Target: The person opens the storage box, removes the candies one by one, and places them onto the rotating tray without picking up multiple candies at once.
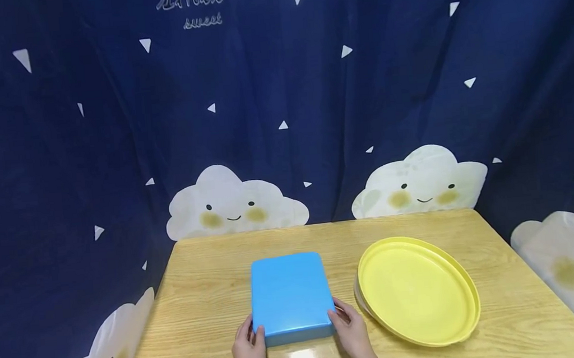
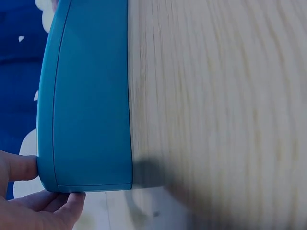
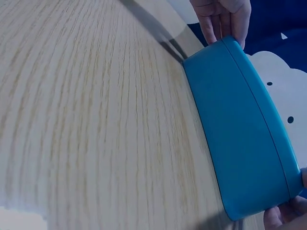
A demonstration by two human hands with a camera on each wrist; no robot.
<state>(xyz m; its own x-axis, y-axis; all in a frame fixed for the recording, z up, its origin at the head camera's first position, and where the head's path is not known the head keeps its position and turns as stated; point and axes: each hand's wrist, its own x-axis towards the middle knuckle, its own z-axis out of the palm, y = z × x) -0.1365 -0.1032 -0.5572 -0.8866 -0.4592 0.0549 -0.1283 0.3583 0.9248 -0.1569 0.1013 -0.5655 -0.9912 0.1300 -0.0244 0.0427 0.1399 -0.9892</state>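
A square blue box (image 1: 292,291) with rounded corners sits flat on the wooden table. Its lid is on, and a thin seam shows between lid and body in both wrist views. My left hand (image 1: 248,348) holds the front left corner, thumb at the lid's top edge and fingers against the side. At the front right corner my right hand (image 1: 352,334) holds the box the same way. The right wrist view shows both hands at opposite ends of the box's front side (image 3: 235,124). What the box contains is hidden.
Right of the box lies a round yellow lid or tray (image 1: 417,292) with a raised rim, with something pale partly visible under its left edge. The wooden table (image 1: 200,298) reaches back to a dark blue curtain (image 1: 259,80) printed with clouds and triangles.
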